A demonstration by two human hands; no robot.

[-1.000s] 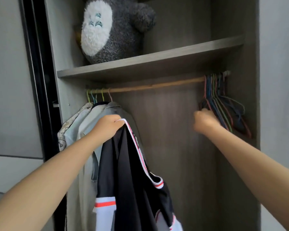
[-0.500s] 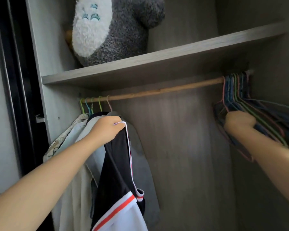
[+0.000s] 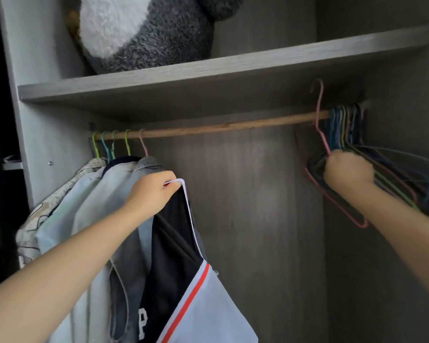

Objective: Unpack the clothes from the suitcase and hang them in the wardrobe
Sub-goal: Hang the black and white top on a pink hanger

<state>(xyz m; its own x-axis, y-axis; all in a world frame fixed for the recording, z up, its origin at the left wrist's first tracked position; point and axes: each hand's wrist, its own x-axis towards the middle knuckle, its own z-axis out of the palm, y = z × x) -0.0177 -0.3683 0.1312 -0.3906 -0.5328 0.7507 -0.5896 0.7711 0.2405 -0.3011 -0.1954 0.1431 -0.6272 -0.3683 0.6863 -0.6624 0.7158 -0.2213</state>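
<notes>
The right hand (image 3: 347, 169) grips the pink hanger (image 3: 320, 125), hook raised clear above the rail (image 3: 221, 126) (which runs left-right), while the left hand (image 3: 152, 191) pinches the jersey (image 3: 176, 268) collar, well apart to the left.

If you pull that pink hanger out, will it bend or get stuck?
The pink hanger looks like thin wire, so it is probably light and a bit springy. Its lower loop sits among the bunched hangers beside the right hand, so it may snag.
</notes>
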